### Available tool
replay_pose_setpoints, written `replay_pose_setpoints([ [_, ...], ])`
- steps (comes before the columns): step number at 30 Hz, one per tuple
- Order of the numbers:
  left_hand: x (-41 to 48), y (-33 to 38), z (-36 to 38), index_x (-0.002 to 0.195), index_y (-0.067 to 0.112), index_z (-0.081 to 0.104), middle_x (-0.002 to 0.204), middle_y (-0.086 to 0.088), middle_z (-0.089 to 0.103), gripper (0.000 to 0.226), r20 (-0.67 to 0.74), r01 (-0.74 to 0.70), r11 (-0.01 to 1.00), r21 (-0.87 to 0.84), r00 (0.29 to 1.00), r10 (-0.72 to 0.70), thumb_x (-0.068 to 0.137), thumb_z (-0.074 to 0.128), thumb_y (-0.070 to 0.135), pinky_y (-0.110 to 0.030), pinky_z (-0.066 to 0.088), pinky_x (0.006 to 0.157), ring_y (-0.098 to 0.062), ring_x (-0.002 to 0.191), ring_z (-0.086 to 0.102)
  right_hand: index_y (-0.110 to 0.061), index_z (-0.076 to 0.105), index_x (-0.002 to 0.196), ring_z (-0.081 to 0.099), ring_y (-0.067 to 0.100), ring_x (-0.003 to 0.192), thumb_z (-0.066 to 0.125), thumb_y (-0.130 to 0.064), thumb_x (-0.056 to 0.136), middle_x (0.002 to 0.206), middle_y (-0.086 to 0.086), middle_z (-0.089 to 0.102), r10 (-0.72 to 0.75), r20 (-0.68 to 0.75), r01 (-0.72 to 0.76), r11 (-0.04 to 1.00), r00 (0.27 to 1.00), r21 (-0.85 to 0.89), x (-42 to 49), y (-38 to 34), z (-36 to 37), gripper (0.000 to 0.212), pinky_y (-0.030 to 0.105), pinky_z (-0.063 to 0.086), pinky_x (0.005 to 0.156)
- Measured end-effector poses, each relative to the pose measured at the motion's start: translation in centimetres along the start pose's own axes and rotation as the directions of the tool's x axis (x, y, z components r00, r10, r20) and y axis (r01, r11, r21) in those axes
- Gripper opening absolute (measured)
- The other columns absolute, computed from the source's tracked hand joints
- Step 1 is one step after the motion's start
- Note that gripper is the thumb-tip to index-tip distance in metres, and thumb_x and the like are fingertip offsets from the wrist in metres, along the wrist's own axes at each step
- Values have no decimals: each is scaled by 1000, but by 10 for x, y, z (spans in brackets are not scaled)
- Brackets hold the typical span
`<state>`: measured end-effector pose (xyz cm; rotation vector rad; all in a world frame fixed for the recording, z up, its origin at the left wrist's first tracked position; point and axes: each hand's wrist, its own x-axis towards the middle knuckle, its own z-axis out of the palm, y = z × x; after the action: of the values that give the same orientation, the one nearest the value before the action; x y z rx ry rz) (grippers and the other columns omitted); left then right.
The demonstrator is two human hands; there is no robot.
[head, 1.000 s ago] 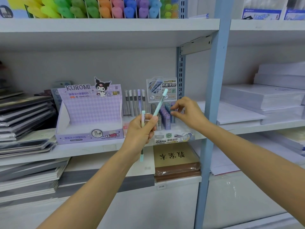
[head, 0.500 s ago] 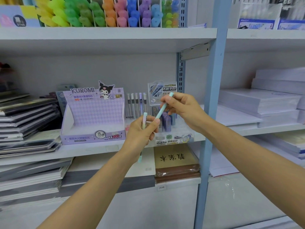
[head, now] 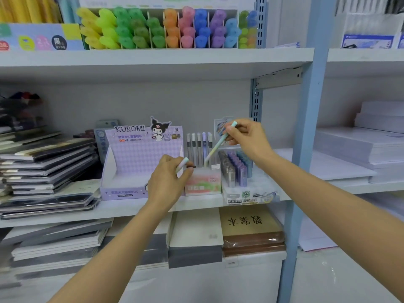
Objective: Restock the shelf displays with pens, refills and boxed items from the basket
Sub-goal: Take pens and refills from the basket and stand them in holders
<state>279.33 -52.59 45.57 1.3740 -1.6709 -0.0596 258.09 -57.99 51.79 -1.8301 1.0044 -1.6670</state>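
Head view of a stationery shelf (head: pixel 122 209). We see the right hand (head: pixel 247 141) at about one o'clock from the frame's centre, its thumb and fingers pinched on the upper end of a pastel green pen (head: pixel 215 147). The pen slants from the hand toward seven o'clock, and its lower tip meets the top edge of a small pink box (head: pixel 202 182); we cannot tell whether the tip is inside the box. The left hand (head: pixel 168 182) lies at about eight o'clock from the right hand, just in front of the pink box, with its fingers curled round a second pastel pen (head: pixel 182 165), of which only a short length shows above the knuckles. At nine o'clock from the pink box stands a purple display carton (head: pixel 140 162), touching it; at three o'clock a clear tray of refill tubes (head: pixel 235 169) stands just beside it. A row of upright grey pens (head: pixel 199 147) rises behind the pink box at twelve o'clock. On the shelf above, coloured highlighters (head: pixel 153 29) fill a divided rack. Stacked notebooks (head: pixel 43 167) lie at nine o'clock on the shelf, and reams of white paper (head: pixel 360 149) at three o'clock, beyond a blue post (head: pixel 306 127).
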Motion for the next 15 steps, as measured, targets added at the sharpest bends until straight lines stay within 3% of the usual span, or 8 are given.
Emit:
replay_pose_setpoints([
  [5,-2,1,-4,80,30,69,93,0,54,9,-24,-20,990,-140,1000,16,88,67,28,-39,49,69,-13,63,49,-1,68,97,67,9,69,61,-9,93,83,9,67,-13,82,27,984,997,-176,16,8,14,11,17,56,63],
  [9,-2,0,-6,81,26,71,91,0,56,7,-4,-5,980,-198,1000,4,87,69,26,-36,49,70,-12,65,51,-10,68,89,68,12,73,61,-14,94,80,5,70,-65,171,123,927,983,-355,22,9,24,10,22,56,70],
  [12,-2,-4,-6,82,25,72,91,1,58,7,22,9,967,-255,1000,-3,88,69,26,-30,49,67,-13,70,54,-6,68,86,67,16,76,61,-17,95,80,7,70,-91,219,175,899,971,-401,22,8,24,15,26,55,74],
  [15,0,-7,-4,83,25,72,91,2,59,6,49,27,954,-300,999,-13,88,69,26,-19,44,63,-9,74,56,-8,70,88,63,10,73,62,-16,94,79,3,69,-126,234,206,911,964,-358,19,7,25,13,17,52,72],
])
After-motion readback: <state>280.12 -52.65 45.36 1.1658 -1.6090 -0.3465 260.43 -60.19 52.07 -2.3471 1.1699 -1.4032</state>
